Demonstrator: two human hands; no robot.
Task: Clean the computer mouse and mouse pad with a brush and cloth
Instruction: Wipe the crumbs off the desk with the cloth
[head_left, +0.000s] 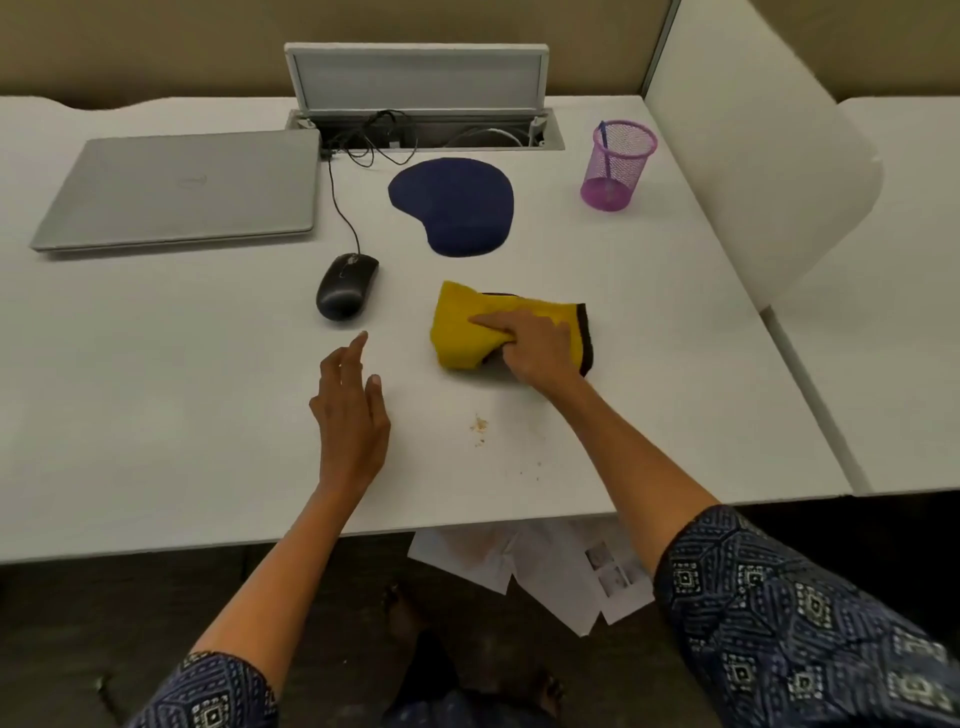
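Cloth (467, 332) was bunched in right hand (540, 353), left hand (350, 410) loose & empty; should've swept crumbs (479, 426) w/ flat strokes.

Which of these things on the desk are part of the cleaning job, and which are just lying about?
Part of the job:
yellow cloth, gripped by the right hand
black mouse
blue mouse pad

Lying about:
closed laptop
purple mesh cup
crumbs
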